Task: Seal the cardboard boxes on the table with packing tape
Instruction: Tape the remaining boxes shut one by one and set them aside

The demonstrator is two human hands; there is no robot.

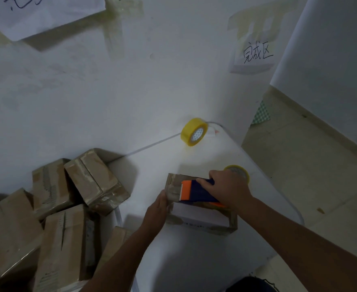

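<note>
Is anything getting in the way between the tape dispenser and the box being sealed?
Nothing visible does. The right hand holds the tape dispenser directly on top of the box, while the left hand steadies the box's left end.

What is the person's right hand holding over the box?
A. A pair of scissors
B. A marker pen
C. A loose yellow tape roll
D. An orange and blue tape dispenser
D: the right hand grips an orange and blue tape dispenser laid across the top of the cardboard box.
</note>
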